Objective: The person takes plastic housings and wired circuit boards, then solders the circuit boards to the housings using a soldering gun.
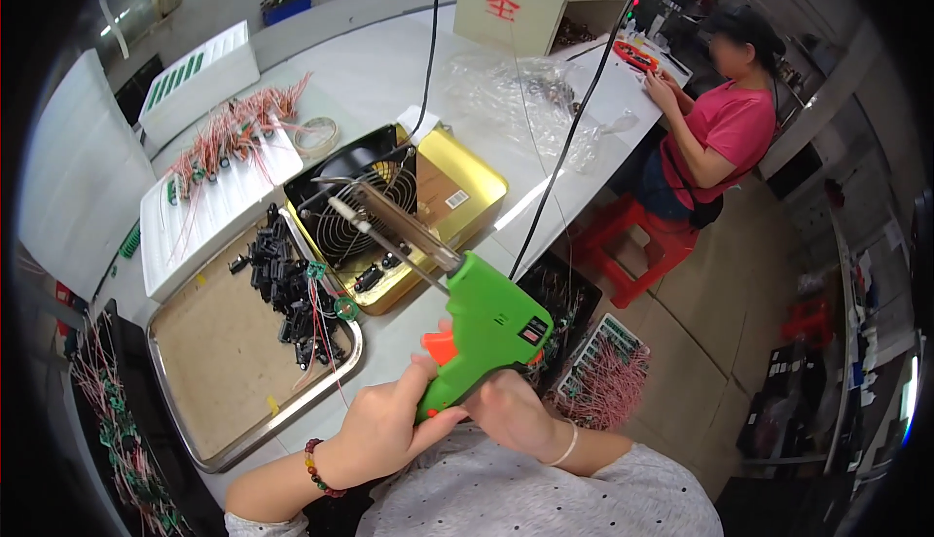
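Note:
A green gun-shaped soldering iron (491, 308) with an orange trigger (440, 346) is in my two hands, its metal tip and feed tube pointing up and left. My left hand (384, 425), wearing a beaded bracelet, is closed at the lower handle near the trigger. Around the handle's rear my right hand (511, 412) is closed, its fingers partly hidden. Beyond the tip stands a black fan (365, 201) with a wire guard, in a yellow box (462, 172). Small black parts (277, 279) are heaped on a metal-rimmed tray (204, 372), beside a green circuit board (345, 308) with thin wires.
White foam trays (161, 235) hold wired boards (233, 138) at the left. Clear plastic bags (525, 99) lie farther back. A black cable (574, 138) hangs across the bench. A co-worker in a pink shirt (730, 133) sits on a red stool (632, 245) at the right.

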{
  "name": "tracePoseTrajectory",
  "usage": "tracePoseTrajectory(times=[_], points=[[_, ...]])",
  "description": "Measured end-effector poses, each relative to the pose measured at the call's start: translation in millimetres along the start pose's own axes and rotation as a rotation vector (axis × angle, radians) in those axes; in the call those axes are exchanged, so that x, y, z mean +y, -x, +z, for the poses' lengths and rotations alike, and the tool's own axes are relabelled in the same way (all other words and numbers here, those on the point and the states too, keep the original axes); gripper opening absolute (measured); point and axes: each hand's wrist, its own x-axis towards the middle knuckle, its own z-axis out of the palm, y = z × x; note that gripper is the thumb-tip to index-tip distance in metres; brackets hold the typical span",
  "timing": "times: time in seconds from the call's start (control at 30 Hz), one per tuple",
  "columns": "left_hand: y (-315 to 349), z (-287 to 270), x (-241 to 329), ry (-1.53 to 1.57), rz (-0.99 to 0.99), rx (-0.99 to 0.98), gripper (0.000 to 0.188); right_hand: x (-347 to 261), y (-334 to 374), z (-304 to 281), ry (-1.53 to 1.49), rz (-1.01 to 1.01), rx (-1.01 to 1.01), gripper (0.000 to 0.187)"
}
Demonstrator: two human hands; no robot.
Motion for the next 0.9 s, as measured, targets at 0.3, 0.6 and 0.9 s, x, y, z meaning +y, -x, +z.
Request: tracePoseTrajectory(times=[0.3,0.6,0.9], points=[[9.7,-4.6,5.1,-0.045,0.015,0.159,0.039,-177.6,-22.6,-35.5,0.749,0.106,-0.513,0.044],[8.9,-8.6,17.9,-0.087,0.106,0.250,0.041,-223.9,-220.3,-40.0,1.401,-0.905,0.261,0.063],[11.4,-14.1,6.8,-0.093,0.061,0.338,0.042,-204.7,-91.8,-89.9,0.503,-0.646,0.395,0.032]])
